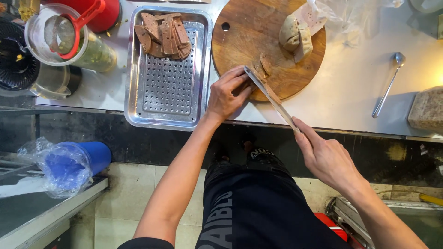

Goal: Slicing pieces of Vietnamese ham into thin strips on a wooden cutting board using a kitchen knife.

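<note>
**Slicing meat at the counter edge**

My right hand [328,159] is wrapped around the handle of the knife [271,97], blade angled up onto the round wooden cutting board [249,41]. My left hand [227,94] is curled tight against the blade, fingers pinching a slice of meat [264,64] right at the near edge of the board. The rest of the sausage chunk [295,36] sits at the far side of the board, well apart from the blade.

Containers: the perforated steel tray [168,87] just left of the board has a pile of cut slices [162,38] bunched at its far end. Further left, a clear jar [90,48] holds something greenish, with a red strainer [76,30] resting in its mouth.
</note>
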